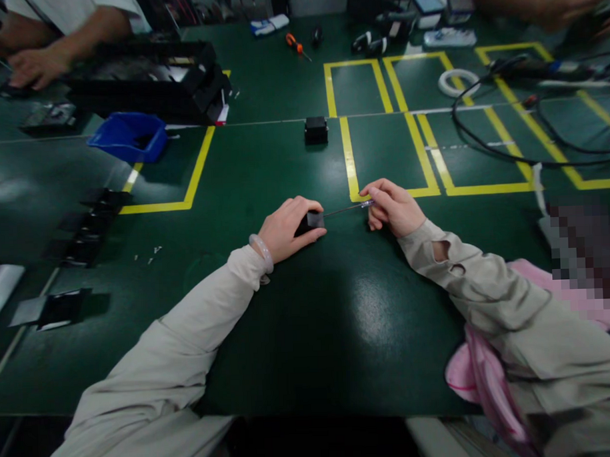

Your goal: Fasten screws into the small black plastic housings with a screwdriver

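My left hand (293, 227) is wrapped round a small black box-like part (313, 220) resting on the green table (299, 335). A bracelet circles that wrist. In my right hand (391, 207) is a screwdriver (345, 209), pinched between thumb and fingers near its clear handle. Its thin metal shaft points left, and the tip meets the right side of the black part or lies very close to it; I cannot tell which. Several tiny screws (154, 252) lie on the table left of my left hand. Beyond both hands sits another black box-like part (316, 130).
A blue bin (132, 136) and black trays (145, 94) stand at the left. More black parts (88, 233) lie nearer. Black cables (461, 126) and a tape roll (459, 82) are at the right. An orange screwdriver (293, 43) lies far back. Co-workers' hands (36, 66) are across the table.
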### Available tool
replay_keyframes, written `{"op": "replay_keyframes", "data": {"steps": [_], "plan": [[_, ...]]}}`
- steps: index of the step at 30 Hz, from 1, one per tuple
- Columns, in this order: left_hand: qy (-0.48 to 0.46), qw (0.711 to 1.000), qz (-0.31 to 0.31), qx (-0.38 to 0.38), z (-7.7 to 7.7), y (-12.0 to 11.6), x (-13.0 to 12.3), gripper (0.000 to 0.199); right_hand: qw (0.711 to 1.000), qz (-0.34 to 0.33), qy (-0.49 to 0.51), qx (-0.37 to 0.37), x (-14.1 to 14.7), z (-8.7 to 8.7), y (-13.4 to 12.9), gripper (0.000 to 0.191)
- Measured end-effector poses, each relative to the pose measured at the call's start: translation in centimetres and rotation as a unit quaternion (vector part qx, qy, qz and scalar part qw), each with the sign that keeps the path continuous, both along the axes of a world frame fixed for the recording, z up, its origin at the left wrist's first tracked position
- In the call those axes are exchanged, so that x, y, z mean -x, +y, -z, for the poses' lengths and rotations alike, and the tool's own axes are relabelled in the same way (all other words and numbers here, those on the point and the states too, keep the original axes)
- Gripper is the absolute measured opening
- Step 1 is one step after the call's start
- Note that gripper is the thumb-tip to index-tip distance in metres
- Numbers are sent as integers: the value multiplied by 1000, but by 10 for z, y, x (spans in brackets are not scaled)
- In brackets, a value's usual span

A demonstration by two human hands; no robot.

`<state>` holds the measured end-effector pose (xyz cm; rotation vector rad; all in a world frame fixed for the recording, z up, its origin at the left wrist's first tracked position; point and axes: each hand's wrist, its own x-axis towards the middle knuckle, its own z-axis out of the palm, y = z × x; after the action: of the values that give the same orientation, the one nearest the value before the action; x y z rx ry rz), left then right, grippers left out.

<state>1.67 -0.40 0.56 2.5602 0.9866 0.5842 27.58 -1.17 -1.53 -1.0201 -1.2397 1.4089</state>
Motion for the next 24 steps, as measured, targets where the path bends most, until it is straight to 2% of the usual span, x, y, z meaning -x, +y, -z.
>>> {"op": "replay_keyframes", "data": {"steps": [7,13,24], "plan": [[2,1000,1,0,0,0,1,34,1000,2,12,8,0,0,0,28],[3,1000,1,-1,0,0,1,32,1000,-2,8,4,0,-2,-1,34],[-1,1000,0,-6,1,0,1,34,1000,2,11,7,-1,1,1,21]]}}
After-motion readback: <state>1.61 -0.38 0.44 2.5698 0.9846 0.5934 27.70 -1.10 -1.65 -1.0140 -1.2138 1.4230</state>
